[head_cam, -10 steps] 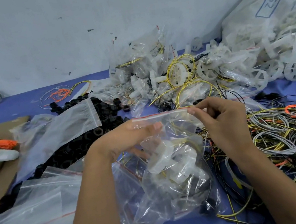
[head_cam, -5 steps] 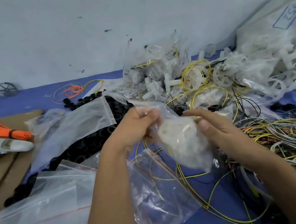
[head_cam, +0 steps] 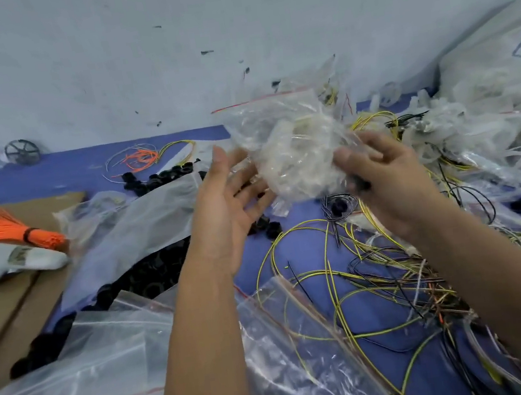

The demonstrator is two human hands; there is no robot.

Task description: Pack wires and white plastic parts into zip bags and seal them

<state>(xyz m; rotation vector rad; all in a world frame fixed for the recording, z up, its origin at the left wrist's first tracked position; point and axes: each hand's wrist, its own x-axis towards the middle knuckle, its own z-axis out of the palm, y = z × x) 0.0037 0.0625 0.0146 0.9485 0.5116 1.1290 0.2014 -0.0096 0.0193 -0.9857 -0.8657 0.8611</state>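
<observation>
A clear zip bag (head_cam: 293,152) stuffed with white plastic parts and wire is blurred, up off the table between my hands. My left hand (head_cam: 233,208) is spread with straight fingers just left of the bag and holds nothing. My right hand (head_cam: 385,185) has loosely bent fingers against the bag's right side, and no firm grip shows. Loose yellow, black and grey wires (head_cam: 382,274) tangle on the blue table below. White plastic wheels (head_cam: 485,129) and filled bags pile up at the back right.
Empty zip bags (head_cam: 87,385) lie at the front left, over black rings (head_cam: 142,276). On the cardboard (head_cam: 2,313) at the left are an orange wire bundle (head_cam: 3,229) and a white controller (head_cam: 5,262). A large white sack (head_cam: 494,54) leans at the back right, near the wall.
My left hand has let go of the filled bag and spread its fingers. The bag has moved up and away toward the back pile. The view has swung left.
</observation>
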